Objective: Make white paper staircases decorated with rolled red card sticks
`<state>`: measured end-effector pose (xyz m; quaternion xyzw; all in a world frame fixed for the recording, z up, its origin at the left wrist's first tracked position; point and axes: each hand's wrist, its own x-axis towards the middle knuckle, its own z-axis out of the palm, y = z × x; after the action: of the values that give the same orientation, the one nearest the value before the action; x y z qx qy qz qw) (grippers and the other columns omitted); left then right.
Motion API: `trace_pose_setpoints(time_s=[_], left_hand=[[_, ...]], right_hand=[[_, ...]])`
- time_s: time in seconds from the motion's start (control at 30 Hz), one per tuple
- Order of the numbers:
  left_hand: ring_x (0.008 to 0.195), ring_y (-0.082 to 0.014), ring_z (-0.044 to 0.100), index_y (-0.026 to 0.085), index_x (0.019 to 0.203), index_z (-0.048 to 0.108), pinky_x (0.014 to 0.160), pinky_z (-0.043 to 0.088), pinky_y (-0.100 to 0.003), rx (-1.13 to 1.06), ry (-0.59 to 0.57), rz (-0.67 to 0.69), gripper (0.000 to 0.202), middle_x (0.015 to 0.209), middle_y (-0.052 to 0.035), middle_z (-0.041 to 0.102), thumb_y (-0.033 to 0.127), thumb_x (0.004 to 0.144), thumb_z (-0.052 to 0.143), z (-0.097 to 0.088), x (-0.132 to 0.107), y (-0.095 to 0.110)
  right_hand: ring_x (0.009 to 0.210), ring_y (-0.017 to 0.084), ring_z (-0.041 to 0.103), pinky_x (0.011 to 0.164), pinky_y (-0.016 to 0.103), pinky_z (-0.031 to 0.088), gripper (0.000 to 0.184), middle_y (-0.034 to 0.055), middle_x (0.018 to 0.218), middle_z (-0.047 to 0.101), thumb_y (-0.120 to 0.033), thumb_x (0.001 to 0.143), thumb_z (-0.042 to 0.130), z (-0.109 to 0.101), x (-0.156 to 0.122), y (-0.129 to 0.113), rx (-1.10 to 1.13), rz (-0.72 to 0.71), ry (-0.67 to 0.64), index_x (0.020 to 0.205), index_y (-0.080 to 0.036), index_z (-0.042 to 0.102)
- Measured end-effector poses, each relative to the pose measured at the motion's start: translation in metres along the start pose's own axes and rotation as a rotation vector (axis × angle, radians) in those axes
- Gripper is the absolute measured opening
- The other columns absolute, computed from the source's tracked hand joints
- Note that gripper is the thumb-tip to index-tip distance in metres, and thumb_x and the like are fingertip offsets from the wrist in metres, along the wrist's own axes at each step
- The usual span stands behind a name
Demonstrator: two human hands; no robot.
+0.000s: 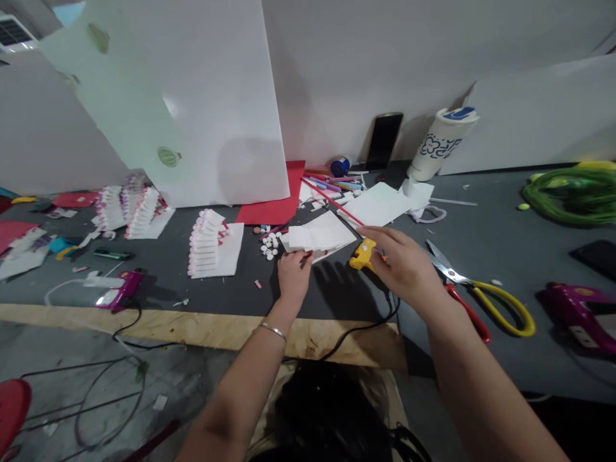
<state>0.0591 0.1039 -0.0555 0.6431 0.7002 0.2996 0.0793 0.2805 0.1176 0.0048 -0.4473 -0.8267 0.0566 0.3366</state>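
My left hand (294, 273) has its fingers closed at the front edge of a fanned stack of white sheets (317, 234). Something small and red shows at its fingertips. My right hand (404, 260) is curled around a yellow glue gun (363, 255), whose black cord comes out below the palm. Part of the tool is hidden by the hand. A thin red stick (332, 202) runs from the pens to beside my right fingertips; whether they touch it is unclear. Small white round pieces (270, 245) lie left of the sheets.
A fringed white piece with pink tips (205, 247) stands to the left. Open scissors (457, 276) lie right of my hand, near a magenta tool (582, 317). Behind are a phone (384, 141), a white cup (440, 144), pens (337, 184) and green wire (572, 192).
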Motion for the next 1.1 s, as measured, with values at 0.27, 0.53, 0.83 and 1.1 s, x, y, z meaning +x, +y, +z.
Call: trace_pose_setpoints(time_s=[0.27, 0.53, 0.83, 1.1], left_hand=[[0.089, -0.0206, 0.064, 0.019, 0.088, 0.072, 0.082, 0.046, -0.033, -0.028, 0.002, 0.046, 0.011, 0.087, -0.0064, 0.073, 0.019, 0.087, 0.061, 0.002, -0.001, 0.000], [0.092, -0.0207, 0.065, 0.019, 0.090, 0.072, 0.084, 0.050, -0.032, -0.057, 0.009, 0.042, 0.017, 0.091, -0.0075, 0.073, 0.010, 0.086, 0.057, 0.004, 0.000, -0.002], [0.089, -0.0213, 0.065, 0.018, 0.091, 0.073, 0.085, 0.050, -0.034, -0.018, -0.009, 0.042, 0.016, 0.093, -0.0075, 0.074, 0.013, 0.086, 0.058, 0.003, -0.001, 0.000], [0.090, -0.0202, 0.066, 0.020, 0.094, 0.074, 0.085, 0.051, -0.033, -0.036, -0.015, 0.025, 0.019, 0.095, -0.0068, 0.075, 0.013, 0.086, 0.059, 0.005, 0.001, 0.005]], right_hand=[[0.104, 0.026, 0.061, 0.087, 0.042, 0.049, 0.046, 0.0112, 0.123, 0.065, -0.009, 0.085, 0.044, 0.032, -0.002, -0.006, -0.084, -0.025, -0.092, 0.127, -0.020, 0.059], [0.097, 0.026, 0.057, 0.077, 0.035, 0.043, 0.023, 0.0117, 0.107, 0.068, -0.017, 0.089, 0.049, 0.064, 0.032, -0.027, -0.174, -0.057, -0.215, 0.108, -0.017, 0.063], [0.088, 0.024, 0.058, 0.072, 0.032, 0.040, 0.018, 0.0093, 0.098, 0.069, -0.020, 0.091, 0.048, 0.079, 0.025, -0.022, -0.159, -0.037, -0.090, 0.101, -0.018, 0.062], [0.090, 0.023, 0.059, 0.075, 0.032, 0.040, 0.019, 0.0085, 0.100, 0.070, -0.020, 0.091, 0.047, 0.081, 0.026, -0.019, -0.145, -0.030, -0.074, 0.102, -0.018, 0.062]])
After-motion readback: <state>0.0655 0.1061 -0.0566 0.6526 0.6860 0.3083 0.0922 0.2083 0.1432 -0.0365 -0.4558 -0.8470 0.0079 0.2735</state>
